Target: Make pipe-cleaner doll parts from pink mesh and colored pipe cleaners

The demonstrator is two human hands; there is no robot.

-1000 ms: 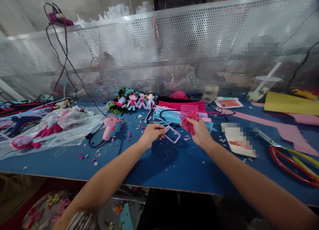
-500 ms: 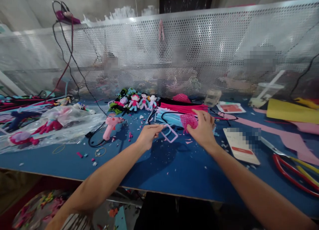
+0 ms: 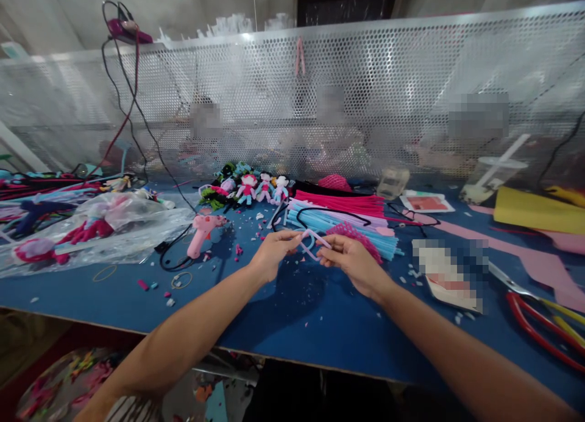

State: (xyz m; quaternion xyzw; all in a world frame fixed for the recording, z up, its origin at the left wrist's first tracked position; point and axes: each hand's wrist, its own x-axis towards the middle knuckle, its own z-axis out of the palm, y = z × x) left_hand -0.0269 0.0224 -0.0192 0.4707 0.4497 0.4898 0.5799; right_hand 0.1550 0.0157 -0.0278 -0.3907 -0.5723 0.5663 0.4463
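Freed of the pink net [image 3: 354, 232], now against the pipe cleaners [image 3: 338, 201], the right hand [image 3: 351, 261] pinches the lilac loop [image 3: 311, 255] opposite the pinching left hand [image 3: 276, 252], which should steady it above the surface [image 3: 287, 315].

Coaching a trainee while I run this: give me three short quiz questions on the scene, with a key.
1. Multiple choice: what do the left hand and right hand both hold? a) a yellow sheet b) a lilac loop c) a doll
2. True or false: from the wearer's view, the pink glue gun lies left of the scissors.
3. Fill in: the thing sticking up out of the plastic cup is a white ____.

Key: 1 b; 2 true; 3 straw.
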